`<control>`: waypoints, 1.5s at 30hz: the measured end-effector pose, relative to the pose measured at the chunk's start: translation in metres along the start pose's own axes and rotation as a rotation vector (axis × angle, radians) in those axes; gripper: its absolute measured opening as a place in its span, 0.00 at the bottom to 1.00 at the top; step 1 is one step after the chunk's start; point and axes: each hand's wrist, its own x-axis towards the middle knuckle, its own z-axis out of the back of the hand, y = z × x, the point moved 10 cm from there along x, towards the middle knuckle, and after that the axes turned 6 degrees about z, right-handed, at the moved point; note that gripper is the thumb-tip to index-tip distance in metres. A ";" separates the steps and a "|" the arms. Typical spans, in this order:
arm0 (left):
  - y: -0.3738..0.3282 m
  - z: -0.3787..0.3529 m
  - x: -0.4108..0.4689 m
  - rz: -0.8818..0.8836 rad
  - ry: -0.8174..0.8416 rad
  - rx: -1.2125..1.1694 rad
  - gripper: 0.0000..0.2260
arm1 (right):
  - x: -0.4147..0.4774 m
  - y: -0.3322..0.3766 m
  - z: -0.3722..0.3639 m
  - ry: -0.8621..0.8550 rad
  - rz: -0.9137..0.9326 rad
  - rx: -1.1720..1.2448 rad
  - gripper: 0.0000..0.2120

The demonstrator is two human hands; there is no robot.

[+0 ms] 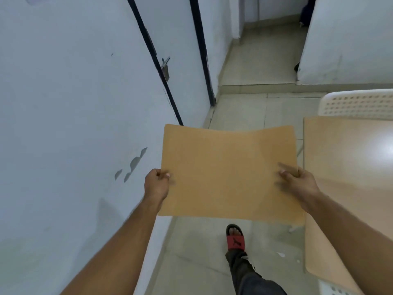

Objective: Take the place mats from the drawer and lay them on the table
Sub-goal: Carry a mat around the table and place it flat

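An orange-brown place mat (227, 173) is held flat in the air over the tiled floor. My left hand (157, 185) pinches its left edge and my right hand (297, 184) grips its right edge, thumb on top. The mat sags slightly in the middle. Whether it is one mat or a stack, I cannot tell. The light wooden table (350, 167) stands at the right, its left edge just beside the mat. No drawer is in view.
A white wall with a dark-framed door and padlock (165, 70) runs along the left. A white perforated plastic chair (357, 105) stands behind the table. My foot in a red sandal (235, 239) is on the floor below the mat. A corridor opens ahead.
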 end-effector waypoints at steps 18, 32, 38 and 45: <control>-0.260 -0.209 0.316 -0.084 0.345 -0.004 0.03 | 0.295 0.135 -0.040 -0.269 -0.034 0.017 0.06; -0.520 -0.602 0.258 -0.454 1.071 0.259 0.03 | 0.269 0.160 0.144 -1.024 0.036 0.309 0.02; -0.598 -0.729 0.132 -0.630 1.237 0.316 0.04 | 0.252 0.157 0.235 -1.280 0.073 0.425 0.01; -0.645 -0.848 -0.033 -0.841 1.418 0.432 0.03 | 0.204 0.151 0.314 -1.558 0.083 0.539 0.04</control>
